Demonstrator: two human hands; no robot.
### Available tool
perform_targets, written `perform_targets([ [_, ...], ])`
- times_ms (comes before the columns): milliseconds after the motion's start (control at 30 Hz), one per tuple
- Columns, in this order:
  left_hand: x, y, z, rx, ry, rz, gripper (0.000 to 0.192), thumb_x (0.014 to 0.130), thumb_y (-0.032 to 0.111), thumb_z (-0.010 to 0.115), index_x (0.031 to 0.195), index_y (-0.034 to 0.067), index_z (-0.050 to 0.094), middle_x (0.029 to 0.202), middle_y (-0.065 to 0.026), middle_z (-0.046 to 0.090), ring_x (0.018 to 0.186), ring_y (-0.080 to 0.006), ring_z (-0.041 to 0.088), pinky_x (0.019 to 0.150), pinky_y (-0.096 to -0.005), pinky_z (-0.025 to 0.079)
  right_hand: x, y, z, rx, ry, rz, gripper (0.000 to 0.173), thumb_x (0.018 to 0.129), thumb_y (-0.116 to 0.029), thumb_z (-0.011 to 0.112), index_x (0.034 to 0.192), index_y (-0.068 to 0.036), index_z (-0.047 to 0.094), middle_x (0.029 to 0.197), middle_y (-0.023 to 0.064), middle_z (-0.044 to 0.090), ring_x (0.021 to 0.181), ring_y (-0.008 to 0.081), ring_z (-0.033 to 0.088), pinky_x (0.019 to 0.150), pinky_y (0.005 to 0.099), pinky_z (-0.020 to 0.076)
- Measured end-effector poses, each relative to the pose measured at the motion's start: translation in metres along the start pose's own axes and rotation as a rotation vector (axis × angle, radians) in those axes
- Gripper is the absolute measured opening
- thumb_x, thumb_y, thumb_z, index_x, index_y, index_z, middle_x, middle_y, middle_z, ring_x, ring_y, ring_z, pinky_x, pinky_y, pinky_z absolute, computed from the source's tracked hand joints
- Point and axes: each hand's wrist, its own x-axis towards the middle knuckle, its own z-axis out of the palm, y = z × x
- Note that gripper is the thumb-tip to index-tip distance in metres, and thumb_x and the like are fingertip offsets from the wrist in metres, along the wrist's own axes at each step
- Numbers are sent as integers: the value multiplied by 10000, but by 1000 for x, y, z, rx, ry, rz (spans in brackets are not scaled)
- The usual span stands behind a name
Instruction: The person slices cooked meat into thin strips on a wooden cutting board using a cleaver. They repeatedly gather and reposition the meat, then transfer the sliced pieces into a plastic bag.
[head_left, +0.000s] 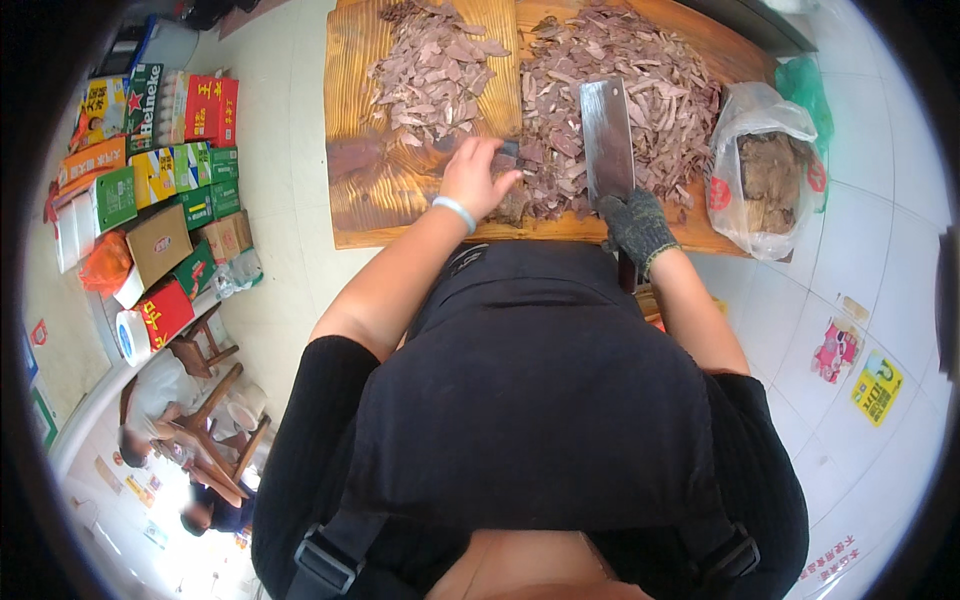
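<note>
My right hand (637, 225), in a dark knitted glove, grips a cleaver (609, 139) by its handle. The broad steel blade points away from me, above a large heap of sliced brownish meat (660, 97). My left hand (476, 176) is bare, with a pale bracelet at the wrist. Its thumb and fingers are apart over the board, beside a few dark meat slices (531, 151); contact with them is not plain. A smaller heap of meat slices (439, 75) lies farther off on the left part of the wooden board (349, 90).
A plastic bag (724, 202) holding a brown block (776, 184) stands at the board's right, beside a green bag (806, 94). Stacked cartons (165, 176) line the left. Two people sit near a wooden table (214, 457) at lower left. White tiled wall (862, 247) borders the right.
</note>
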Motion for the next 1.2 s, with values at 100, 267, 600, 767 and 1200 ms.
perform_targets([
  [100, 31, 7, 5, 178, -137, 27, 592, 784, 275, 845, 1287, 74, 605, 1223, -190, 604, 1108, -391, 613, 962, -447, 516, -14, 3, -1, 83, 21, 5, 357, 947, -277, 606, 978, 68, 690, 753, 227, 682, 652, 326, 710, 641, 450, 557],
  [267, 68, 22, 23, 305, -360, 275, 490, 854, 171, 767, 1320, 115, 626, 1258, -150, 634, 1094, -382, 642, 949, -413, 533, -40, 11, -8, -74, 73, -207, 364, 962, -276, 607, 1029, 75, 673, 763, 210, 684, 635, 312, 703, 616, 429, 559],
  [600, 92, 43, 17, -718, -295, -368, 258, 939, 13, 701, 1188, 16, 632, 1034, -54, 694, 906, -165, 687, 804, -268, 585, -60, 46, -10, 276, 268, -40, 359, 956, -269, 618, 1065, 70, 670, 815, 238, 695, 629, 329, 693, 639, 432, 557],
  [767, 94, 62, 9, -1124, -363, -609, 174, 987, 18, 641, 1152, 70, 620, 972, -28, 678, 836, -156, 680, 716, -249, 576, -61, 45, -14, 543, 174, 36, 347, 956, -263, 605, 1055, 66, 656, 793, 243, 683, 631, 341, 694, 674, 434, 558],
  [1200, 42, 38, -37, 313, -751, 505, 740, 678, 245, 892, 1355, 130, 617, 1273, -109, 642, 1210, -347, 577, 1044, -438, 479, -39, 63, -9, 486, 23, -2, 293, 963, -244, 634, 1107, 9, 673, 811, 232, 674, 656, 364, 689, 664, 429, 565],
])
